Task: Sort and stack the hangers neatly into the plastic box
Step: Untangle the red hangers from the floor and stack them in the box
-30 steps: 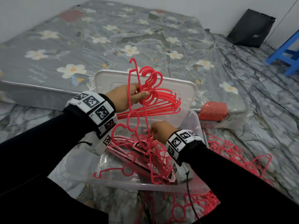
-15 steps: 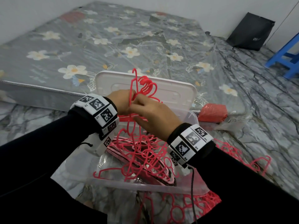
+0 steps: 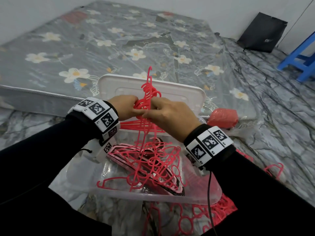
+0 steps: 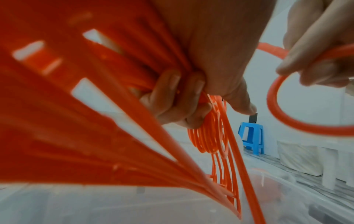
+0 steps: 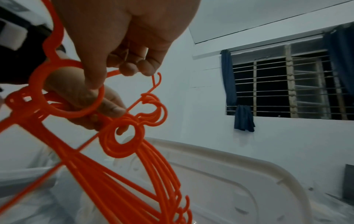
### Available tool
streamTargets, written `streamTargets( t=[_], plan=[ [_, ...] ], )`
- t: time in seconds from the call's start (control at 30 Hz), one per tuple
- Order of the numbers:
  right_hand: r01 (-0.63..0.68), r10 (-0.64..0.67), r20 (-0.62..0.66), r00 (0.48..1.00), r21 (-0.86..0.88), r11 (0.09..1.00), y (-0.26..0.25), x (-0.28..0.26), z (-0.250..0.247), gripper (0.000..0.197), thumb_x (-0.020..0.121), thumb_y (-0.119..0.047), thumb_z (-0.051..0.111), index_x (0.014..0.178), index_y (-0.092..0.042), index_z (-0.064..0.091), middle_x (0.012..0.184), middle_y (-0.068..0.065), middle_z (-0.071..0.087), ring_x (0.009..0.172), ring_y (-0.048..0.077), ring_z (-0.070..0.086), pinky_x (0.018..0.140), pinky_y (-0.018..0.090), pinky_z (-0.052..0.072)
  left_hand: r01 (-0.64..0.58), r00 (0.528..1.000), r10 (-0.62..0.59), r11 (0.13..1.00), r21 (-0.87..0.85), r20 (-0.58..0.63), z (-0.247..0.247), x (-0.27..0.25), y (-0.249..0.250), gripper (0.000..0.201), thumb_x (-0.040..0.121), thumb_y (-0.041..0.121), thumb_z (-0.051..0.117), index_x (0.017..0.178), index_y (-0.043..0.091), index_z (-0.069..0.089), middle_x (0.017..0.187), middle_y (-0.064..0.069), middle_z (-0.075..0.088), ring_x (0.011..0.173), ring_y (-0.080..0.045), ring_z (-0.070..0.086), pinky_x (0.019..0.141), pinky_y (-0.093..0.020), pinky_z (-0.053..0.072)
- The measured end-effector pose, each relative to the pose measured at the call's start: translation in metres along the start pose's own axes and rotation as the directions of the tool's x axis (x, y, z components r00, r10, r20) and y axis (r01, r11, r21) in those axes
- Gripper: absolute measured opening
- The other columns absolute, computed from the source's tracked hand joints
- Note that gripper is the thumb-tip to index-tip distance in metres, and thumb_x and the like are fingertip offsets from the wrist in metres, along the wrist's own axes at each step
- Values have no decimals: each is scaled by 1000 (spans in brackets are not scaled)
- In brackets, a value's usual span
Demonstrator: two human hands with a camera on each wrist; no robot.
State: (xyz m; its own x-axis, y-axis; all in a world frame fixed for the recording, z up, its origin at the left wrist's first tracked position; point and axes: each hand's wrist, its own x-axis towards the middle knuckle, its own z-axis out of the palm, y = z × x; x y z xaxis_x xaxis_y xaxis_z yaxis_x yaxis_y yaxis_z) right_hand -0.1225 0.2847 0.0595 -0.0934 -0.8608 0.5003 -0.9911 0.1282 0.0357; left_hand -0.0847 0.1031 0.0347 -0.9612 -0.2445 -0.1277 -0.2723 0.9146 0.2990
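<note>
My left hand [image 3: 126, 108] grips a bundle of several red hangers [image 3: 150, 90] by their necks, above the clear plastic box [image 3: 153, 196]. In the left wrist view its fingers [image 4: 178, 103] curl round the fanned bundle [image 4: 95, 106]. Right beside it, my right hand [image 3: 168, 114] pinches the ring of a single red hanger [image 5: 72, 91] and holds it against the bundle [image 5: 134, 136]. This single hanger [image 3: 143, 142] hangs down into the box. A tangled heap of hangers [image 3: 153, 169] lies inside the box. The white lid [image 3: 179, 92] stands open behind.
More red hangers lie loose on the floor to the right [image 3: 272, 169] and in front of the box [image 3: 187, 218]. A floral mattress [image 3: 119, 40] lies behind, with a red bag [image 3: 223, 116] by the lid. A blue stool [image 3: 303, 60] and a black bag [image 3: 262, 34] are far right.
My right hand rose from the heap in the box up to the left hand, bringing one hanger with it. The left hand has kept the bundle in about the same place.
</note>
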Motion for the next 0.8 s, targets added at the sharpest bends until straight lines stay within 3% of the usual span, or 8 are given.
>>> streamTargets(
  t=[0.13, 0.3, 0.4, 0.53, 0.6, 0.67, 0.73, 0.8],
  plan=[
    [-48, 48, -43, 998, 10, 999, 12, 0, -10, 10, 76, -18, 76, 86, -17, 77, 82, 9, 63, 69, 22, 59, 41, 30, 45, 12, 1000, -12, 1000, 1, -26, 0, 0, -3, 50, 90, 58, 44, 90, 9, 56, 83, -5, 59, 78, -25, 55, 65, -31, 37],
    [-54, 57, -57, 997, 55, 997, 11, -2, -10, 8, 77, -12, 74, 84, -8, 75, 87, 16, 63, 77, 30, 62, 46, 38, 49, -28, 1000, 28, 999, -16, 0, 4, 1, 2, 31, 95, 41, 48, 94, 10, 53, 98, -12, 63, 87, -27, 56, 68, -28, 34],
    [-34, 37, -25, 999, 108, 994, 8, 0, -8, 9, 79, -6, 71, 87, -2, 73, 89, 21, 60, 77, 34, 61, 51, 42, 51, -26, 998, 24, 999, 38, 52, 6, 1, 7, 36, 94, 39, 50, 103, 5, 58, 103, -15, 63, 96, -32, 58, 72, -29, 39],
    [22, -25, 39, 999, 87, 996, 1, 2, -4, 8, 79, 1, 68, 87, 3, 71, 94, 23, 60, 77, 34, 61, 55, 41, 53, -30, 989, 13, 993, 118, 147, 10, 2, 11, 30, 94, 28, 46, 104, 4, 61, 108, -17, 64, 99, -31, 59, 84, -37, 47],
    [18, -20, 40, 999, 67, 998, 1, 3, -6, 8, 80, -1, 67, 87, 3, 70, 94, 22, 61, 78, 33, 61, 56, 40, 54, -30, 988, 8, 990, 140, 154, 11, 4, 8, 37, 94, 35, 46, 102, 2, 61, 105, -17, 64, 98, -31, 59, 83, -37, 47],
    [-14, 14, -24, 1000, 37, 999, 7, 3, -10, 10, 80, -3, 68, 87, 4, 70, 91, 21, 61, 77, 32, 62, 56, 39, 54, 4, 993, -18, 993, 119, 117, 9, 4, 3, 54, 90, 54, 45, 94, 3, 62, 93, -15, 64, 86, -31, 58, 73, -34, 43],
    [-108, 112, -102, 988, 48, 993, 16, 2, -14, 11, 83, -4, 66, 87, 5, 70, 92, 21, 61, 77, 31, 61, 57, 41, 53, 42, 997, -46, 996, 76, 56, 5, 3, -3, 74, 77, 74, 35, 78, 4, 59, 76, -12, 60, 69, -26, 54, 60, -32, 35],
    [-209, 221, -146, 964, 92, 974, 27, 0, -18, 11, 85, -5, 63, 88, 5, 68, 96, 21, 59, 81, 32, 61, 62, 43, 52, 49, 999, -49, 998, 44, -13, -1, 1, -7, 82, 63, 81, 24, 70, 6, 55, 65, -10, 55, 58, -20, 49, 52, -30, 29]
  ],
)
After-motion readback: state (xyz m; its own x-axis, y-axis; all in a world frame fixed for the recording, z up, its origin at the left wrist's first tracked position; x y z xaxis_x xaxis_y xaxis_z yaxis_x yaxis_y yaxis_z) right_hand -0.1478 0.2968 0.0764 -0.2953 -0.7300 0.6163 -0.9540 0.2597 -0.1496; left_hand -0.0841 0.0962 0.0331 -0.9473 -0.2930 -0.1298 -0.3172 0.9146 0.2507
